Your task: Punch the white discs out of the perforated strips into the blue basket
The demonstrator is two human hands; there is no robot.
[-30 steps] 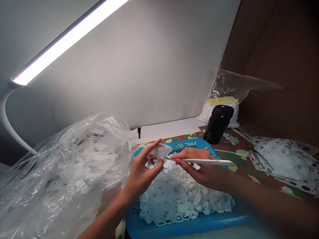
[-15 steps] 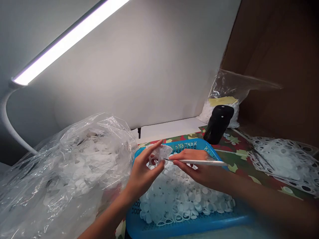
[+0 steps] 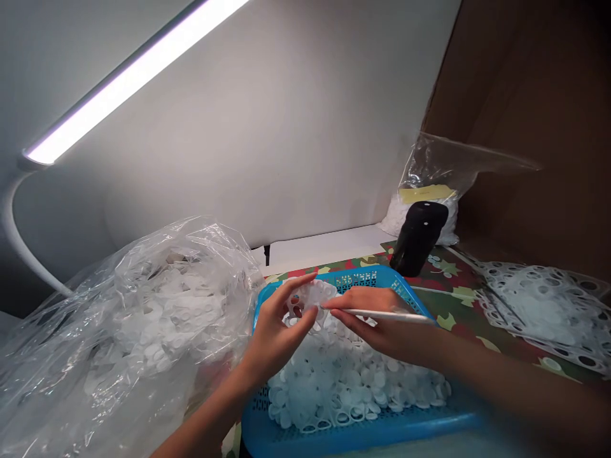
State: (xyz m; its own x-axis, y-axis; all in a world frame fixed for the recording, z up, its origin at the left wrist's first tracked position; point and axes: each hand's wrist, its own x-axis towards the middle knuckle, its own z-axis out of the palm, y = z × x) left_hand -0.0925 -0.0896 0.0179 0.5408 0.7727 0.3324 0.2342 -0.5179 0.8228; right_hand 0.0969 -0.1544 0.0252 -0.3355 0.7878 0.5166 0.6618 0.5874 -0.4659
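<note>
A translucent white sheet with round holes is held in my left hand, its thumb and fingers closed on the near edge. My right hand pinches a slim white pen-like tool, whose thin tip points left and meets the sheet beside my left thumb. Both hands are above a blue plastic basket. Inside it lies a heap of small white discs, with some ring-shaped pieces at the near side. Whether the tip goes through a hole, I cannot tell.
A large clear plastic bag of white pieces spreads on the left. Holed white sheets are piled on the right. Behind the basket stand a black cylindrical object and a clear bag with a yellow label. A lamp shines above.
The holed sheet has shifted and turned slightly in my left hand, now showing more to the right. The tool's rear end has dipped a little. Both hands keep nearly the same place.
</note>
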